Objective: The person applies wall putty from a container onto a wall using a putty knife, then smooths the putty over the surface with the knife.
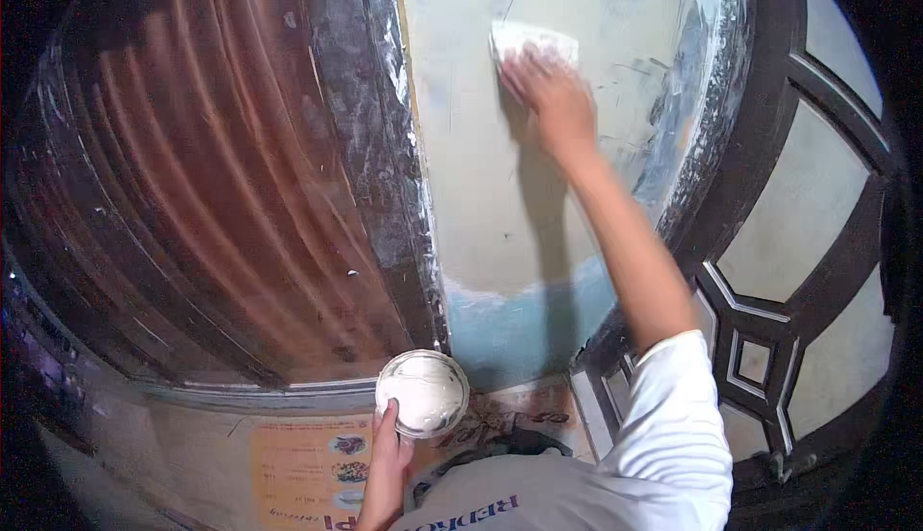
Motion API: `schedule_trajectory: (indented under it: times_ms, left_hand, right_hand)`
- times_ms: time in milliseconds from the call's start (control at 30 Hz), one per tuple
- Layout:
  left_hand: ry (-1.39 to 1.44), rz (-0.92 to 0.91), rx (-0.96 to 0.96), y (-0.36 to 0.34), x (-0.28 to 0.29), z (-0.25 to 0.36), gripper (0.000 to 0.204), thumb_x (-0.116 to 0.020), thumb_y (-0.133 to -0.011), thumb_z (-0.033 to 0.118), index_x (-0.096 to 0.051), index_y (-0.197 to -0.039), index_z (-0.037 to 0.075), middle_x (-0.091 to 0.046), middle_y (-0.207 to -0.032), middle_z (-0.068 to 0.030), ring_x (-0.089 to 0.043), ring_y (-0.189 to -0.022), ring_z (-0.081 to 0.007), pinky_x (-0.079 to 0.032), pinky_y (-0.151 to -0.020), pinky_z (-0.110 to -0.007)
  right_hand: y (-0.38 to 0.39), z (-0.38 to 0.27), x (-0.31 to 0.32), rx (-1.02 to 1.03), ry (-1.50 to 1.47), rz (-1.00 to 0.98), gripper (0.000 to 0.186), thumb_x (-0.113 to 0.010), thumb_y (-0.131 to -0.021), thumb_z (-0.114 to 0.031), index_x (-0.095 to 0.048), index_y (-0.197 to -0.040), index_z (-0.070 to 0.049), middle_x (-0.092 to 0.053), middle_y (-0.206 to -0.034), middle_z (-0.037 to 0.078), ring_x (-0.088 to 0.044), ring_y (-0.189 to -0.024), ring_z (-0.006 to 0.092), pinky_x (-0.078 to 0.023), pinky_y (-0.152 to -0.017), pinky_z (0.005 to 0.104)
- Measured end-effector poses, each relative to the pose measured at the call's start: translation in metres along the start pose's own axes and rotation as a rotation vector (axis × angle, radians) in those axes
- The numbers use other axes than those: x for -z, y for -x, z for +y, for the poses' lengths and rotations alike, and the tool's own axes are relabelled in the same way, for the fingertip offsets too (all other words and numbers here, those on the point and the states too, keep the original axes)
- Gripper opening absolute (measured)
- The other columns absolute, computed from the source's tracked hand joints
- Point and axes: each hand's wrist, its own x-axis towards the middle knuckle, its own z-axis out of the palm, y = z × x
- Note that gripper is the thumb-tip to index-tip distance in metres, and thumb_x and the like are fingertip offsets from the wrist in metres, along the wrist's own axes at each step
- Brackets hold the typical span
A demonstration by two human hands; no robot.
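Note:
At the bottom centre my left hand point(386, 440) holds a round plate point(463, 402) level, thumb over its rim. A smooth white paste point(423, 389) covers most of the plate. My right hand point(550, 88) is raised high against the wall point(471, 165), its fingers closed on a flat, white, roughly four-sided piece point(524, 37). Motion blurs the hand and the piece, so I cannot tell whether it is a spreader or a cloth. Cream coating with dark marks spreads over the wall panel around it, and blue paint point(500, 329) shows below.
Left of the panel stands a dark wooden frame point(370, 146) with white smears, beside a reddish-brown, ribbed wooden surface point(221, 146). To the right is a dark door or grille with pale panels point(793, 204). A printed orange sheet point(298, 459) lies on the floor.

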Motion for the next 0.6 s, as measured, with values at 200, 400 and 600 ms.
schedule_trajectory:
  times_ms: [200,400,600]
  left_hand:
    - [0.002,-0.053,-0.052,0.009,-0.012,0.004,0.049,-0.057,-0.095,0.025,-0.04,-0.137,0.006,-0.054,-0.131,-0.0114,-0.057,-0.117,-0.0259,-0.05,-0.096,-0.043]
    - [0.007,-0.034,-0.02,0.008,0.0,0.002,0.051,-0.058,-0.094,0.026,-0.04,-0.137,0.004,-0.054,-0.132,-0.0119,-0.056,-0.118,-0.0267,-0.048,-0.098,-0.043]
    - [-0.012,-0.027,-0.004,0.012,-0.003,-0.003,0.051,-0.054,-0.096,0.031,-0.04,-0.138,0.003,-0.053,-0.132,-0.013,-0.056,-0.118,-0.0258,-0.047,-0.099,-0.04]
  right_hand:
    - [0.296,-0.116,-0.006,-0.071,-0.2,-0.607,0.042,-0.051,-0.087,-0.017,-0.054,-0.13,-0.022,-0.054,-0.133,0.007,-0.05,-0.123,0.0287,-0.036,-0.102,0.0478]
    - [0.276,-0.107,0.022,-0.117,-0.511,-0.705,0.038,-0.055,-0.084,-0.012,-0.061,-0.121,-0.022,-0.064,-0.115,0.012,-0.059,-0.109,0.0311,-0.043,-0.092,0.0445]
    - [0.021,-0.059,0.039,0.025,-0.302,0.018,0.042,-0.06,-0.082,-0.011,-0.061,-0.122,-0.023,-0.061,-0.124,0.006,-0.056,-0.116,0.0304,-0.046,-0.084,0.042]
